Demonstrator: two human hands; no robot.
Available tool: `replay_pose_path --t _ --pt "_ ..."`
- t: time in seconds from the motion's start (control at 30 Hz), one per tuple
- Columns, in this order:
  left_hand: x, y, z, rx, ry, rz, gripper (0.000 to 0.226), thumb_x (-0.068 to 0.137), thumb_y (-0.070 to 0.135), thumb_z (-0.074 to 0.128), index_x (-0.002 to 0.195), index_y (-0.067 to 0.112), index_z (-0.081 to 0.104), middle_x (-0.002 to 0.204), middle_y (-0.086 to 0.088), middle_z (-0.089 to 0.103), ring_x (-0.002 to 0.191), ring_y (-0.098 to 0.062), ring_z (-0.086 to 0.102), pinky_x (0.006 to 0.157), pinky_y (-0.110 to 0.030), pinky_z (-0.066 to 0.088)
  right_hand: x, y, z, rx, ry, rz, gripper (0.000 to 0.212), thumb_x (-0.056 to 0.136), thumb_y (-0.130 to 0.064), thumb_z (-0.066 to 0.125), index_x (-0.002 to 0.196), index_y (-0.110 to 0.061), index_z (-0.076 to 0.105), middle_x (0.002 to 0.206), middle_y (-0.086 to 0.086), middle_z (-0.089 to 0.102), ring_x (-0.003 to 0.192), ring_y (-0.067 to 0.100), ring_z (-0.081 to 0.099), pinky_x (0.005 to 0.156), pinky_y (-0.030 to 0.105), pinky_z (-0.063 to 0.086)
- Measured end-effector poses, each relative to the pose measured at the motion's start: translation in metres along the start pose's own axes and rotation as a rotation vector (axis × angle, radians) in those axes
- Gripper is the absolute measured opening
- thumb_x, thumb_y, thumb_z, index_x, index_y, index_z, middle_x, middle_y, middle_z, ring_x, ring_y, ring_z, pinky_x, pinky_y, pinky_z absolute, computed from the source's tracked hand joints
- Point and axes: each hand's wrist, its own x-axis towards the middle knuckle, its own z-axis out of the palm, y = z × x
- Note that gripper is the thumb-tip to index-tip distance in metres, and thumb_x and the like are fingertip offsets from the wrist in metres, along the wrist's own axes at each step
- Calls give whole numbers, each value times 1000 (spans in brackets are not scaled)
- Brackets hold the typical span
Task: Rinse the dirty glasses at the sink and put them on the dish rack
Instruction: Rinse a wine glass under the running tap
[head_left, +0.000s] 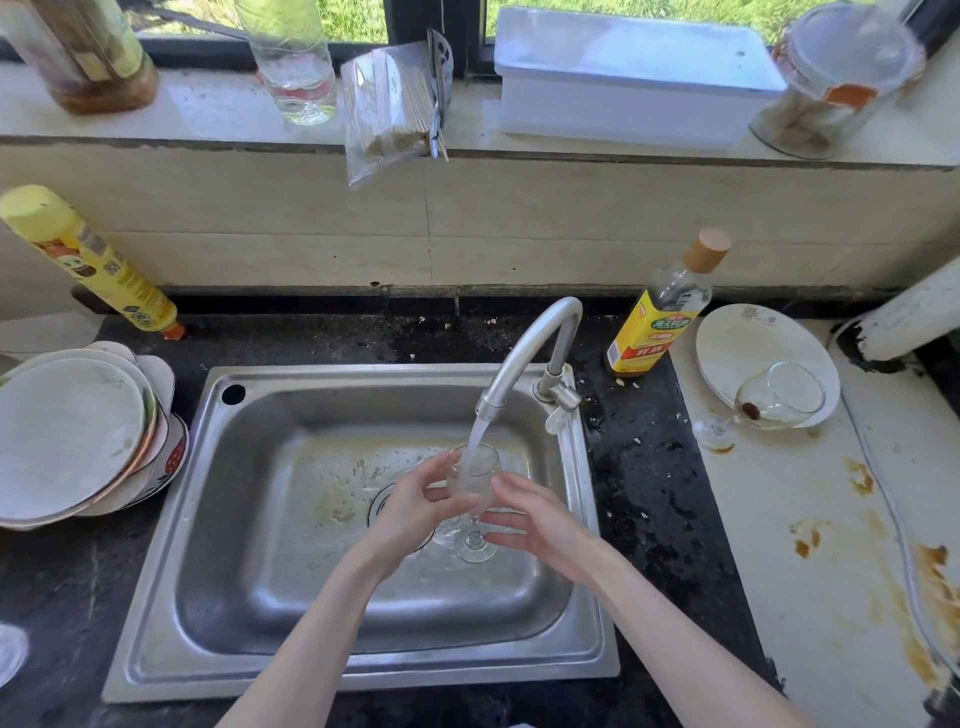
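A clear stemmed glass (475, 470) stands upright over the steel sink (249, 519), under water running from the tap (524, 353). My left hand (415, 506) grips the bowl of the glass from the left, thumb and fingers curled round it. My right hand (535, 519) is at the glass's right side with fingers straight, touching the bowl and stem. A second dirty glass (774, 400) lies on its side against a white plate (748, 343) on the stained right counter.
A stack of plates (72, 436) sits left of the sink. A yellow spray can (98, 260) and a sauce bottle (660, 312) stand by the back wall. Bottles, a bag of skewers (389, 109), a white box (628, 78) and a jar line the windowsill.
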Motion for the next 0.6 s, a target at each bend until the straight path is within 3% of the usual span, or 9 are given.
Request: replay_pose_path --t 0.17,0.33,0.47,0.6 --pt "-5 1 -5 -18 -25 28 42 86 5 63 116 33 54 111 8 65 91 -3 67 73 -12 50 -2 2 -2 -7 -14 -10 31 92 -37 53 118 -21 61 107 3 68 104 23 63 100 41 47" --pt "-4 -5 -10 -56 0 6 37 84 9 66 114 30 60 110 0 69 96 -17 67 88 -30 53 0 5 3 -3 2 -14 32 93 -39 50 119 -24 59 108 3 67 102 20 60 98 39 45" --pt "-1 -15 -11 -86 57 -64 34 81 14 70 114 19 62 100 -6 71 92 -22 68 83 -32 54 0 6 9 -30 8 3 35 94 -46 43 114 -25 61 98 -1 68 93 18 61 94 34 47" --pt "0 -18 -4 -100 111 -202 38 83 24 67 114 5 55 94 -9 65 77 -20 67 71 -24 56 2 4 13 -76 48 136 50 91 -58 41 103 -14 63 93 10 62 77 21 62 83 38 56"
